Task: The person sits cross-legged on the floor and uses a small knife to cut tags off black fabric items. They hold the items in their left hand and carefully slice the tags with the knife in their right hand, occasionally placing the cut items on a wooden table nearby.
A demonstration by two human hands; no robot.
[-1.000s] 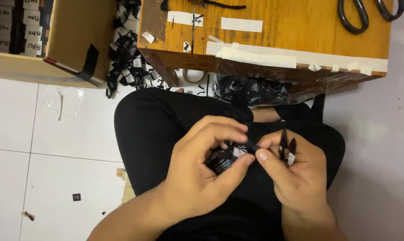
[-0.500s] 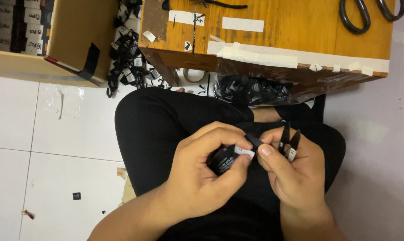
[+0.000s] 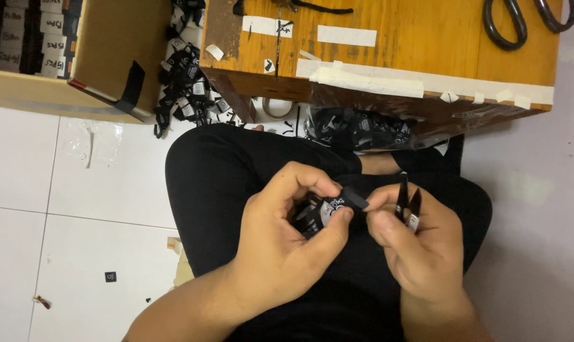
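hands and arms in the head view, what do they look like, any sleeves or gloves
Both are bare: the left hand and right hand wear no gloves, and no rings, watch or bands show. The forearms are uncovered as far as the picture's lower edge, so no sleeves are in view. Fingernails are short and unpainted. The legs beneath are in black trousers.

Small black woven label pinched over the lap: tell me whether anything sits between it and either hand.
Nothing visible does. The left hand already grips the small black woven label with thumb and fingers, and the right hand pinches its protruding end while also holding small black thread snips. Both hands touch it directly above the black trousers.
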